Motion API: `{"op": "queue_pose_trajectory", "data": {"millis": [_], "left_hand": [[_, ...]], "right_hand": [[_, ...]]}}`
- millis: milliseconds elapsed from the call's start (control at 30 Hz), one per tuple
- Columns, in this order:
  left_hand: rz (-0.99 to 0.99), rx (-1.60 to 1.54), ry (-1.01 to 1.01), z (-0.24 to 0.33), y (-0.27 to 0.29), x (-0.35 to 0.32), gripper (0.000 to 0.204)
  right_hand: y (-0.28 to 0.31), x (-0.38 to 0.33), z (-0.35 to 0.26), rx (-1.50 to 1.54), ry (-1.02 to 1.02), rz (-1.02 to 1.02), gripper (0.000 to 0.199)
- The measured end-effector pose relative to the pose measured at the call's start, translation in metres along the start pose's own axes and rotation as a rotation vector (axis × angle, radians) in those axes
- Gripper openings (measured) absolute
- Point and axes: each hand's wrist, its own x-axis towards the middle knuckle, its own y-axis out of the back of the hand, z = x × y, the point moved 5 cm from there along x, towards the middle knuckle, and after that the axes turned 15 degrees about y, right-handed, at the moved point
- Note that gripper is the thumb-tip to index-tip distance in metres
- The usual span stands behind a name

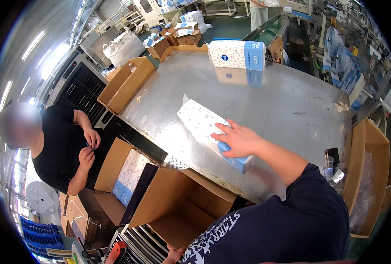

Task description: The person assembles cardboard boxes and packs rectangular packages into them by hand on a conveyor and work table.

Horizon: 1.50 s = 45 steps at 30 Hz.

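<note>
My right hand (235,140) lies spread on top of a long white-and-blue printed package (199,115) on the metal table. The package's blue end (236,162) points toward me, and a loose flap of film stands up at its far end. Only part of my left hand (173,254) shows, low in the view beside the near side of an open cardboard box (162,198); its fingers are mostly hidden. This box stands against the table's near edge, and the part of its inside that shows holds nothing.
A second white-and-blue package (237,55) rests at the table's (292,105) far edge. On the left, a person (61,149) stands by a carton (105,176) with packages inside. A carton of clear plastic (366,185) stands at the right, near a phone (332,156). Rollers (138,246) run below.
</note>
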Motion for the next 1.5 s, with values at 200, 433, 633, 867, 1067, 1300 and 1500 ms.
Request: {"op": "queue_pose_trajectory", "data": {"millis": [200, 433, 633, 867, 1067, 1300, 1500], "left_hand": [[0.008, 0.013, 0.070, 0.019, 0.000, -0.029, 0.043], [-0.021, -0.149, -0.037, 0.010, -0.005, -0.016, 0.042], [-0.044, -0.009, -0.083, 0.012, -0.003, -0.016, 0.042], [-0.127, -0.078, -0.065, 0.005, -0.005, -0.011, 0.044], [-0.093, -0.154, -0.127, 0.027, -0.007, -0.038, 0.046], [-0.108, -0.123, -0.073, 0.024, -0.004, -0.035, 0.046], [-0.110, -0.080, -0.050, 0.030, -0.004, -0.042, 0.046]], "right_hand": [[-0.001, 0.002, 0.000, -0.005, 0.002, 0.000, 0.063], [0.001, 0.004, -0.002, -0.021, 0.000, -0.009, 0.063], [0.000, 0.006, -0.002, -0.020, 0.002, -0.002, 0.063], [0.000, 0.011, -0.005, -0.017, 0.006, -0.005, 0.063], [-0.001, 0.014, -0.004, 0.002, 0.005, -0.011, 0.063], [-0.003, 0.018, -0.005, -0.002, 0.009, -0.015, 0.063], [-0.004, 0.021, -0.005, -0.016, 0.027, -0.015, 0.064]]}}
